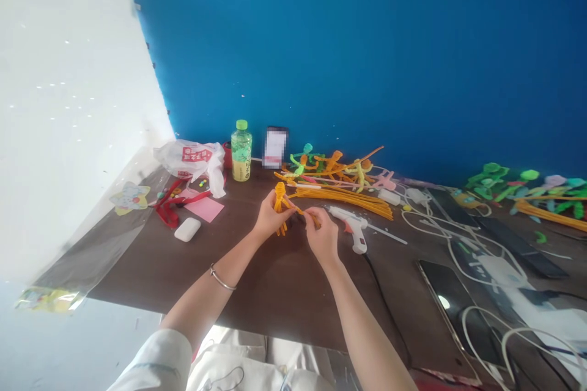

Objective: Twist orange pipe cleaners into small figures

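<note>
My left hand (271, 215) is closed around an orange pipe-cleaner figure (280, 193), its rounded head sticking up above my fingers and its stems hanging below. My right hand (321, 233) pinches the end of an orange stem that reaches out sideways from the figure. Both hands are just above the dark tabletop, a short way apart. Behind them lies a bundle of loose orange pipe cleaners (353, 200). A white glue gun (355, 229) rests close to the right of my right hand, with a glue stick poking out of its back.
A green-capped bottle (241, 153) and a propped phone (276, 148) stand at the back. Finished pipe-cleaner figures (337, 165) lie nearby. Red-handled scissors (169, 211), pink paper (206, 208) and a white case (188, 230) are left. A large phone (454, 302) and tangled cables lie right.
</note>
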`<state>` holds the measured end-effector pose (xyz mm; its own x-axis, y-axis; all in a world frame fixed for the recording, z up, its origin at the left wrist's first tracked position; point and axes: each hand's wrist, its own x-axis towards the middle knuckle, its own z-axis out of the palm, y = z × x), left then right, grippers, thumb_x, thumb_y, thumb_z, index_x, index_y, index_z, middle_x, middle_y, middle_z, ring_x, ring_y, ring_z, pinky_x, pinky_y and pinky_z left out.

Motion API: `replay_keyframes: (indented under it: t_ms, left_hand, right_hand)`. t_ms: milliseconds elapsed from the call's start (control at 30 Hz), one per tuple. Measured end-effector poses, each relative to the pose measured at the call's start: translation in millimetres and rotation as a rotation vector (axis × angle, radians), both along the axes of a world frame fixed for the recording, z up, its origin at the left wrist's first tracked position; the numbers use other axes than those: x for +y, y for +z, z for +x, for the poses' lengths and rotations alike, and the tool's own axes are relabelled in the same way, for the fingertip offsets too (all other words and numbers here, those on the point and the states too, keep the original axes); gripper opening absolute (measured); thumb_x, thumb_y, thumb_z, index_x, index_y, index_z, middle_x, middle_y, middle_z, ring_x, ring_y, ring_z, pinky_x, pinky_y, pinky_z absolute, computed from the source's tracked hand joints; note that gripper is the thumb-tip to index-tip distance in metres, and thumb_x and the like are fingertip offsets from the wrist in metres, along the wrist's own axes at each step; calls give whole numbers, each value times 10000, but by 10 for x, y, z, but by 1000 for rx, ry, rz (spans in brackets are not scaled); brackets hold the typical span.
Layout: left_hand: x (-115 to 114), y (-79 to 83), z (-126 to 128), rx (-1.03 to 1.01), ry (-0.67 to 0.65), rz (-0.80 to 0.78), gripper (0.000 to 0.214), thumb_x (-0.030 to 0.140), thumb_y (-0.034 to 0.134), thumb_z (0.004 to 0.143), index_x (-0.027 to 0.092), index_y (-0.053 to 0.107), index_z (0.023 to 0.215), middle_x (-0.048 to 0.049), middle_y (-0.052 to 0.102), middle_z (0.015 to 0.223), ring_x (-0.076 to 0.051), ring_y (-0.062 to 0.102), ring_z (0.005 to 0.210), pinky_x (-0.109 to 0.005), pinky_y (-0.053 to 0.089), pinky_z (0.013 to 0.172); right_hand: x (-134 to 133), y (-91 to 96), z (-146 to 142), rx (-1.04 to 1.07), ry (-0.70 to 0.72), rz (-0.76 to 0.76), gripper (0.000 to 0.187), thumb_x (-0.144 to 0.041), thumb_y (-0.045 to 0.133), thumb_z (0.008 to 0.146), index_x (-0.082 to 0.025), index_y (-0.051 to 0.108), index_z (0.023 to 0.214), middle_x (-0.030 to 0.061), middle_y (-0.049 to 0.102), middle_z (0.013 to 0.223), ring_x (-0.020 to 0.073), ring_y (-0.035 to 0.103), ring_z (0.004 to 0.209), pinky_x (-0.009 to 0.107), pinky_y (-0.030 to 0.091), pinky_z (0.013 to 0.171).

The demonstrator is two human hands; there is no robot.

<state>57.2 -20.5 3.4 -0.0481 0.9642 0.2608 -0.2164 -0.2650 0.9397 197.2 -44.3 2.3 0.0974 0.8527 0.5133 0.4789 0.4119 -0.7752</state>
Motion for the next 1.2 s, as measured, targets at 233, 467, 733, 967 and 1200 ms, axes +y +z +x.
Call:
replay_keyframes:
  t_ms: [233, 467, 733, 967, 1200]
  left_hand:
    - [-17, 34, -37, -114, -98, -26, 377, 227, 753, 557, 164, 492, 821, -2, 609, 732, -132, 604, 683, -283, 487, 672]
    - [-23, 17, -34, -283, -226, -151, 458, 183, 792, 493, 156, 503, 848, 9, 613, 730, -112, 593, 665, -285, 474, 708]
    - [-18, 0, -9, -389, -245, -263, 473, 192, 792, 500, 160, 488, 861, 25, 609, 721, -101, 598, 667, -282, 480, 721]
    - [-20, -14, 30, -392, -132, -251, 479, 233, 800, 482, 160, 479, 831, 25, 611, 712, -109, 603, 656, -297, 481, 723]
    - [3, -21, 0, -306, -96, -204, 459, 251, 793, 490, 154, 507, 836, -4, 632, 753, -129, 615, 682, -304, 491, 707]
  right_hand:
    - [24, 82, -2, 734, 280, -459, 196, -259, 693, 640, -178, 545, 739, -28, 549, 624, 53, 432, 439, 186, 327, 392]
    - [-9, 149, -30, 1202, 622, -820, 127, -102, 640, 665, -168, 556, 733, -29, 527, 669, 6, 367, 435, 103, 339, 363]
    - [-5, 71, -84, 1018, 434, -688, 151, -233, 688, 651, -168, 581, 736, -23, 544, 669, 28, 406, 433, 140, 307, 325]
    - [-51, 51, -154, 783, 288, -615, 275, -401, 698, 630, -164, 582, 709, 1, 600, 673, 60, 470, 431, 178, 329, 341]
    - [-71, 74, -120, 403, 156, -355, 328, -453, 611, 705, -153, 605, 835, 59, 659, 750, 141, 601, 547, 302, 527, 545]
